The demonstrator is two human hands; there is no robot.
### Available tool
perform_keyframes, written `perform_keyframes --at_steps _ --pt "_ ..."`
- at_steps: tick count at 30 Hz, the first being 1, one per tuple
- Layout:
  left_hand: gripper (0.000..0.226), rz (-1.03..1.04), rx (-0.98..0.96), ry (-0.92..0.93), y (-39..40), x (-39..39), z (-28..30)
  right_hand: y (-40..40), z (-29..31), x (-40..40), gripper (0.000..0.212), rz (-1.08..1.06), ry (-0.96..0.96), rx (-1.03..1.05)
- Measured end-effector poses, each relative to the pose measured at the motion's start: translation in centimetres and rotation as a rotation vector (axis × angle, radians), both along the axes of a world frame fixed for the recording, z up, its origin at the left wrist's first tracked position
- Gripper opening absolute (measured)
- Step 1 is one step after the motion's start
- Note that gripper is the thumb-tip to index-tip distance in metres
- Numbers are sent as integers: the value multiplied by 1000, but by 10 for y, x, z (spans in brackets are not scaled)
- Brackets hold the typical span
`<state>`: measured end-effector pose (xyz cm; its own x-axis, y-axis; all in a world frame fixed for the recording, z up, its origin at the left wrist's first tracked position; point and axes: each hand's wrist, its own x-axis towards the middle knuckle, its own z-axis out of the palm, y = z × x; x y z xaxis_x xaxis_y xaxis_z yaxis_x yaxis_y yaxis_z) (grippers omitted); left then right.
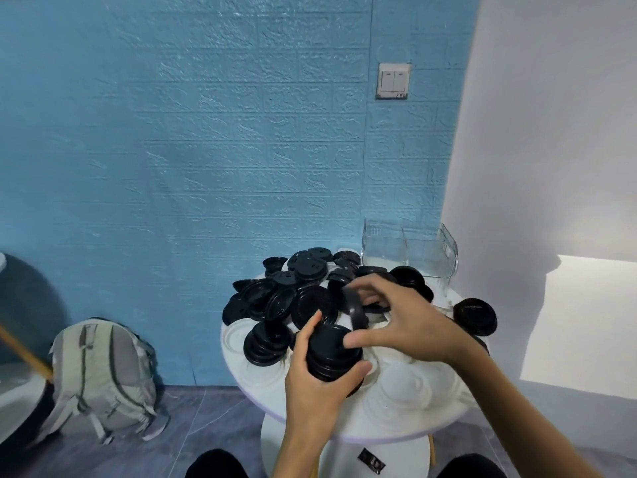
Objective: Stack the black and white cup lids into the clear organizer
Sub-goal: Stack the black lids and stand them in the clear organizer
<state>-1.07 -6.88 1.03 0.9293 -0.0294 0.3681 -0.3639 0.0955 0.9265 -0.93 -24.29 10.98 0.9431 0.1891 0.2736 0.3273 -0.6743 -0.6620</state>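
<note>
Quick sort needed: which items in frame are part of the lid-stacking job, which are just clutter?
Part of the job:
- stack of black lids, gripped by left hand
- single black lid, held by right hand
- loose black lids
- white lids
- clear organizer, nothing visible inside

Just lying about:
- backpack
- light switch
- small black packet on the floor

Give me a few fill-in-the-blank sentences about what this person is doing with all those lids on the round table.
1. The left hand grips a stack of ___ lids.
2. The right hand holds one black lid tilted on its ___.
3. The clear organizer at the table's far side holds ___ lids.
4. On the floor by the blue wall lies a ___.

Missing words: black; edge; no; backpack
</note>
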Motion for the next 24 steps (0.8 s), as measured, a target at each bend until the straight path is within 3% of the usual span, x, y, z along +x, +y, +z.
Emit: perform_keyframes --at_steps 5,9,13,18,24 --pt "95 32 -2 46 3 5 -2 30 -6 1 77 73 -6 -124" --pt "93 33 11 37 5 5 0 38 -13 2 63 109 3 -133" --pt "96 39 -3 34 6 6 -2 38 -19 4 76 86 34 -119" --pt "98 52 -18 19 6 6 -6 40 -23 3 75 81 69 -82" --pt "92 66 -3 -11 6 4 -5 39 -31 1 50 100 107 39"
